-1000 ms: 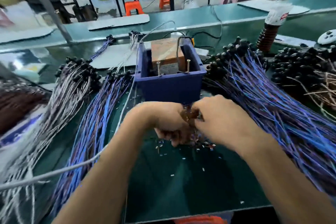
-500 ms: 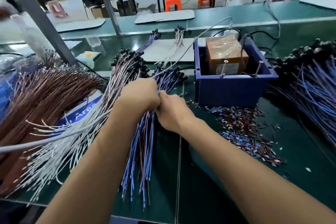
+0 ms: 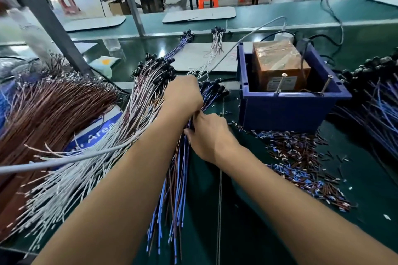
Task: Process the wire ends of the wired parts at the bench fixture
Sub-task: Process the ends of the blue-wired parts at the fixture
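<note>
In the head view, the left hand (image 3: 182,94) and the right hand (image 3: 207,133) are both gripping a bundle of blue and brown wires (image 3: 172,196) left of the blue box (image 3: 286,105), fingers curled round the strands. A heap of cut insulation bits (image 3: 305,170) is lying on the tabletop (image 3: 247,232), suggesting many ends are already stripped, while the white wires (image 3: 71,170) and brown wires (image 3: 49,112) are probably waiting

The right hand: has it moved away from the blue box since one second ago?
Yes. The right hand was directly in front of the blue box; now it is left of it, gripping the blue and brown wires beside the left hand.
</note>
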Action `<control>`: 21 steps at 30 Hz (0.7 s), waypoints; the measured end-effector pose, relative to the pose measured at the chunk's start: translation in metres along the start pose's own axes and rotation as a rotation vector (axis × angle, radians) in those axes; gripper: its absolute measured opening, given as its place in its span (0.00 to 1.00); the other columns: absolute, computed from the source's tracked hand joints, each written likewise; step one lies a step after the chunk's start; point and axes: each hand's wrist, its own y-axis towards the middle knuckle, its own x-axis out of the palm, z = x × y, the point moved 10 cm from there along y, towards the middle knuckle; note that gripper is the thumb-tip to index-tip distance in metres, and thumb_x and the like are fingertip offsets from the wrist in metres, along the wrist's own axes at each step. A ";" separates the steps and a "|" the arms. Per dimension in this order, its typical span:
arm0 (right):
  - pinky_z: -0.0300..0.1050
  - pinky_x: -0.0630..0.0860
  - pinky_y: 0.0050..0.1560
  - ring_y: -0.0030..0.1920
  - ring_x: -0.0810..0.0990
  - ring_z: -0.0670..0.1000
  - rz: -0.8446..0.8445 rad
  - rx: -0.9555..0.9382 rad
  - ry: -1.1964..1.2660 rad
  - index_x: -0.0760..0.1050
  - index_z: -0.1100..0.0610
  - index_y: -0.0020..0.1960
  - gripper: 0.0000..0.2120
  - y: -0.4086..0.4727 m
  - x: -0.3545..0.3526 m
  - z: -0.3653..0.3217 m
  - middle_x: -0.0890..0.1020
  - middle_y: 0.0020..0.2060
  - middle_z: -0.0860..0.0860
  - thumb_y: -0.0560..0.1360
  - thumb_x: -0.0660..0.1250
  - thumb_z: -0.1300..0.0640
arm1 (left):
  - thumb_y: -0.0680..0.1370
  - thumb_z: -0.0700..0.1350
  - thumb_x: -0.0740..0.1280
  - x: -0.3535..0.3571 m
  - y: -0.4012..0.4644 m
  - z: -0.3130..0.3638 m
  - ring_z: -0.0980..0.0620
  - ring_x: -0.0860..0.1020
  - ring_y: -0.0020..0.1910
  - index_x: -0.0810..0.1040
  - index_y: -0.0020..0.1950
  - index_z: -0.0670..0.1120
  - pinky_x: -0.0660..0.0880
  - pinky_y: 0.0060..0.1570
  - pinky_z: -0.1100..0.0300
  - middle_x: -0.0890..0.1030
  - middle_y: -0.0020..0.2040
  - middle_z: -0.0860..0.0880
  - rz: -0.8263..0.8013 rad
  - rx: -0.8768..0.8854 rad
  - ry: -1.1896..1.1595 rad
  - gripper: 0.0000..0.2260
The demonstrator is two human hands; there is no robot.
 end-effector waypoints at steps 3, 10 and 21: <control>0.53 0.77 0.50 0.54 0.81 0.65 0.003 0.075 0.186 0.68 0.60 0.66 0.19 0.001 0.004 0.012 0.82 0.54 0.60 0.85 0.59 0.46 | 0.70 0.37 0.67 -0.001 0.001 -0.004 0.43 0.72 0.34 0.67 0.33 0.43 0.66 0.33 0.59 0.71 0.32 0.46 -0.030 -0.026 -0.050 0.10; 0.46 0.74 0.31 0.25 0.81 0.53 0.047 0.151 0.677 0.69 0.54 0.55 0.17 -0.009 0.006 0.034 0.82 0.38 0.55 0.83 0.60 0.39 | 0.70 0.41 0.66 -0.003 -0.012 -0.007 0.43 0.85 0.38 0.76 0.41 0.42 0.75 0.36 0.58 0.87 0.39 0.41 -0.142 -0.146 -0.882 0.04; 0.49 0.66 0.33 0.33 0.68 0.53 0.263 -0.124 1.241 0.81 0.55 0.46 0.16 -0.049 -0.042 0.027 0.74 0.33 0.50 0.86 0.61 0.50 | 0.81 0.40 0.59 -0.080 -0.048 0.043 0.57 0.55 0.25 0.68 0.41 0.48 0.54 0.22 0.64 0.60 0.28 0.54 -0.130 0.019 -1.927 0.09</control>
